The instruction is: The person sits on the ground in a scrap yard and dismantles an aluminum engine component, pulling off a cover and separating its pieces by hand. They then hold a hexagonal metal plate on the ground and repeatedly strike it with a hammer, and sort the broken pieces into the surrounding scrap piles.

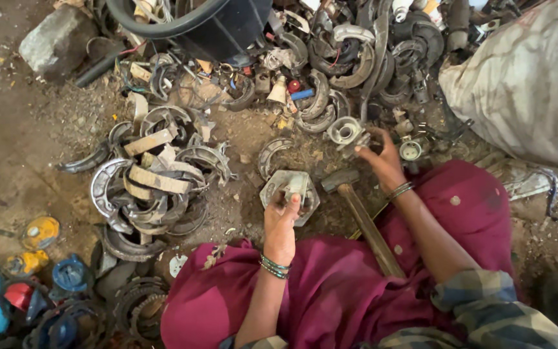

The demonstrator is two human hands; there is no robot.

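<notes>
The left hand [281,216] grips a hexagonal metal block [290,192] on the floor, the right hand [382,158] closes on a small metal casting [347,132] just beyond it, and the hammer [356,207] lies between them, head pointing away, nearer the right.

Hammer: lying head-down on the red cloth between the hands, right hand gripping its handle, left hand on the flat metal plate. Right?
Not quite. In the head view the right hand is off the hammer, reaching to a small round metal part. The left hand is on the flat metal plate.
</notes>
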